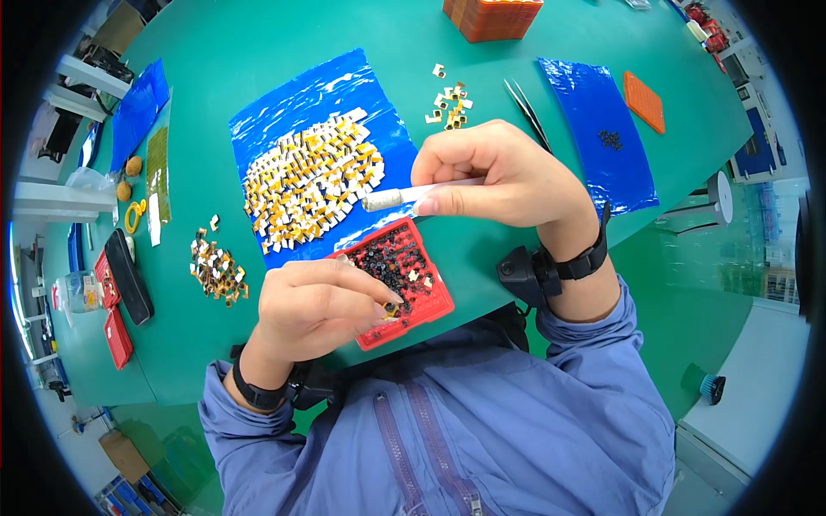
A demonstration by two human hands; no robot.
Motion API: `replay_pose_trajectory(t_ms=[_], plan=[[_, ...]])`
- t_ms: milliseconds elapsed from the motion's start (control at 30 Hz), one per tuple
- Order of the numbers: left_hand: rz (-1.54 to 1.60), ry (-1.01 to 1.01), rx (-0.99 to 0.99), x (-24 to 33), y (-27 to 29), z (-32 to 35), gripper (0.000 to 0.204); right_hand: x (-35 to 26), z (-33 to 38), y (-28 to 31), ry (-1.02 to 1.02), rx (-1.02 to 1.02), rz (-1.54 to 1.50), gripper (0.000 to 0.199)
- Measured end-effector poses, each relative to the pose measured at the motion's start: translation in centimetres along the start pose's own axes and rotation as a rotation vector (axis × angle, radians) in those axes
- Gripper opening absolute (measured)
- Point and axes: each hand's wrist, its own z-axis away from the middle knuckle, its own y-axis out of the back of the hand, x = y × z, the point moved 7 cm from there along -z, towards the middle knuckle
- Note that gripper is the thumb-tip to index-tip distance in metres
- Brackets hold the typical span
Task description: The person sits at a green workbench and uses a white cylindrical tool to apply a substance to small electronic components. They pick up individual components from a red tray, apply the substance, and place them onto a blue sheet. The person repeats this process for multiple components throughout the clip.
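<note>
My left hand point(318, 305) is closed in a pinch on a small gold-and-black part point(391, 309), just over the near side of a red tray point(435, 304). Many tiny black pieces point(379, 262) lie in that tray, along with a few small pale parts point(420, 278). Between the thumb and fingers of my right hand point(508, 176) is a white stick point(413, 194) with a thick greyish end pointing left, above the tray's far edge. Beyond it, a blue sheet point(344, 79) bears a large heap of white-and-gold parts point(310, 181).
Loose parts lie in a pile point(219, 273) on the left and a smaller group point(450, 105) beyond my right hand. Tweezers point(527, 112) and a second blue sheet point(602, 129) with black pieces are at right. Stacked orange trays point(490, 21) stand far; a black case point(129, 275) lies left.
</note>
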Motion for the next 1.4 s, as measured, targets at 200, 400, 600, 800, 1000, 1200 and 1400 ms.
replay_pose_trajectory(t_ms=[200,400,600,800,1000,1200,1400], plan=[[-0.2,-0.14,0.021,1.6,-0.1,-0.6,0.014,-0.2,0.0,0.0,0.027,-0.002,0.026,0.016],[-0.246,-0.168,0.018,1.8,-0.1,-0.4,0.015,-0.3,0.0,0.0,0.018,-0.002,0.029,0.017],[-0.249,-0.181,0.002,1.8,-0.2,-0.5,0.016,-0.3,0.1,-0.1,0.059,-0.008,0.034,0.018],[-0.234,-0.194,0.016,1.8,-0.2,-0.6,0.015,-0.2,0.1,0.0,0.04,-0.018,0.087,0.016],[-0.267,-0.188,0.023,1.7,-0.1,-0.7,0.013,-0.3,0.1,-0.8,0.109,-0.022,0.012,0.017],[-0.273,-0.141,0.04,1.1,-0.1,-0.7,0.014,-0.6,0.2,-3.3,0.088,-0.2,-0.082,0.012],[-0.261,-0.147,0.047,0.7,-0.4,-0.4,0.015,-0.8,-0.1,-4.2,0.078,-0.258,-0.101,0.013]])
